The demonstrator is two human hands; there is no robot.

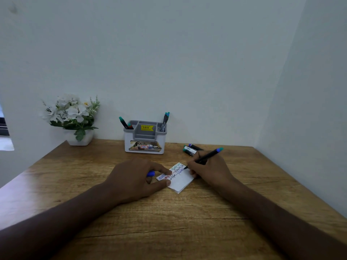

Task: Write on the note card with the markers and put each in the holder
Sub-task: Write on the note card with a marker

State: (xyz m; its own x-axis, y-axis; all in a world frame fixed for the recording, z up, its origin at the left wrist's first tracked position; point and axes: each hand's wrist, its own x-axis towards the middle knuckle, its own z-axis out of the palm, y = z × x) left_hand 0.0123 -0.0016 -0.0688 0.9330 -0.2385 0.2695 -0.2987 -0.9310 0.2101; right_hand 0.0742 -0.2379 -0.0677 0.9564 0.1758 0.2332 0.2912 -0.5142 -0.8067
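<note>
A white note card pad (181, 182) lies in the middle of the wooden desk, with several coloured lines of writing along its far edge. My right hand (210, 170) grips a black marker (206, 156), its tip touching the card's far right corner. My left hand (135, 178) presses the card's left edge with forefinger and thumb and holds a blue marker cap (150, 173) between its fingers. The white and grey holder (144, 142) stands at the back with markers (125, 123) in its left slot and more markers (164, 121) in its right slot.
Three loose markers (191, 149) lie on the desk (169, 218) behind my right hand. A white pot of white flowers (75, 117) stands at the back left. Walls close the desk at the back and on the right.
</note>
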